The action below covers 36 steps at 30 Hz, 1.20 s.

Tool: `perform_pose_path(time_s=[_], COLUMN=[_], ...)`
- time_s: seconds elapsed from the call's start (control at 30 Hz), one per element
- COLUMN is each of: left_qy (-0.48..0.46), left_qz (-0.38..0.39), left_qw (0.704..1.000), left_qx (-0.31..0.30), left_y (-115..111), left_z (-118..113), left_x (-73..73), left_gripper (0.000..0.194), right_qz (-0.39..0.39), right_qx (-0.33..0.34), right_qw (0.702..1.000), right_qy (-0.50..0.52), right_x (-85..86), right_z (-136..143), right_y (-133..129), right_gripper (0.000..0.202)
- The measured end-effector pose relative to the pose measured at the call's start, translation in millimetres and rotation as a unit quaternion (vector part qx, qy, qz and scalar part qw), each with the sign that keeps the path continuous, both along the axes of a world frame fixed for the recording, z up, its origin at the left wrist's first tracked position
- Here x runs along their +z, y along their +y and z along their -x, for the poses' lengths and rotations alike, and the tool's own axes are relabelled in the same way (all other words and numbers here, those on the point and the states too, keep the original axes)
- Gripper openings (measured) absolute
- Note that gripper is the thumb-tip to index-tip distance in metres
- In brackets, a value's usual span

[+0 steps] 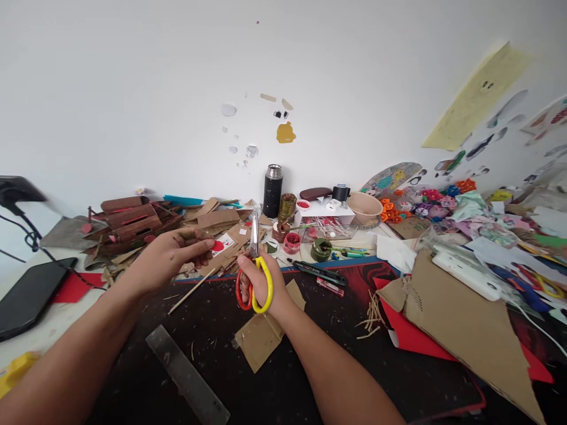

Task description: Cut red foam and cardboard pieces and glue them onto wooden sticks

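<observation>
My left hand (192, 248) is raised over the near side of the clutter, its fingers pinched together. A small red paper disc (218, 247) shows at its fingertips, in front of a white printed card. In my right hand (268, 280) is a pair of scissors (254, 236) with one red and one yellow handle loop, its blades pointing up and away and looking closed. Beneath the right wrist lies a piece of brown cardboard (259, 342) on the dark mat. A thin wooden stick (191, 290) rests below my left hand.
A metal ruler (186, 375) lies on the mat near me. A brown cardboard model (130, 221) stands at the left beside cardboard scraps. Behind are a black thermos (273, 192), paint jars (321, 250) and a utility knife (319, 273). Large cardboard (469, 319) over red paper covers the right.
</observation>
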State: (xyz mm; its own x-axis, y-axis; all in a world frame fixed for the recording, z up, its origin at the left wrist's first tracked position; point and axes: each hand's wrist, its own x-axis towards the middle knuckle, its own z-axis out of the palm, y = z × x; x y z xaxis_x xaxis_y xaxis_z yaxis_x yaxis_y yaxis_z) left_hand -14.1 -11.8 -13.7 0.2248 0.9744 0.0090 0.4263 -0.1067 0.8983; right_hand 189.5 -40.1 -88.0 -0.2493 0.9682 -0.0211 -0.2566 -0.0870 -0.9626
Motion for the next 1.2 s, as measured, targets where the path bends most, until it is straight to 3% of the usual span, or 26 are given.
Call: perform_pose_path(time_s=[0.2, 0.37, 0.47, 0.6, 0.73, 0.9, 1.0, 1.2], left_qy=[-0.013, 0.002, 0.013, 0.056, 0.072, 0.087, 0.06, 0.001], left_qz=[-0.021, -0.021, -0.014, 0.015, 0.049, 0.06, 0.06, 0.13], left_qw=[0.999, 0.997, 0.997, 0.996, 0.993, 0.992, 0.995, 0.991], left_qx=[0.044, 0.075, 0.078, 0.069, 0.077, 0.063, 0.05, -0.038], left_y=[-16, -37, -48, -62, -77, -88, -90, -87], left_z=[19, 33, 44, 57, 63, 67, 70, 78], left_x=[11.7, 14.8, 13.8, 16.6, 30.6, 47.5, 37.5, -11.8], left_gripper=[0.052, 0.054, 0.058, 0.061, 0.064, 0.059, 0.057, 0.05], right_qz=[-0.008, -0.007, -0.093, -0.214, -0.243, -0.257, -0.272, -0.281], right_qx=[0.075, 0.15, 0.181, 0.202, 0.246, 0.311, 0.344, 0.317], right_qw=[0.996, 0.962, 0.91, 0.807, 0.727, 0.669, 0.645, 0.63], right_qy=[-0.048, -0.228, -0.362, -0.512, -0.593, -0.625, -0.626, -0.651], right_x=[-6.8, -6.3, 8.4, 26.2, 29.9, 29.3, 33.0, 38.8], right_z=[4, 9, 9, 12, 20, 31, 33, 34], right_y=[-8, -19, -24, -29, -35, -42, -42, -33], right_gripper=[0.054, 0.047, 0.043, 0.045, 0.05, 0.049, 0.052, 0.039])
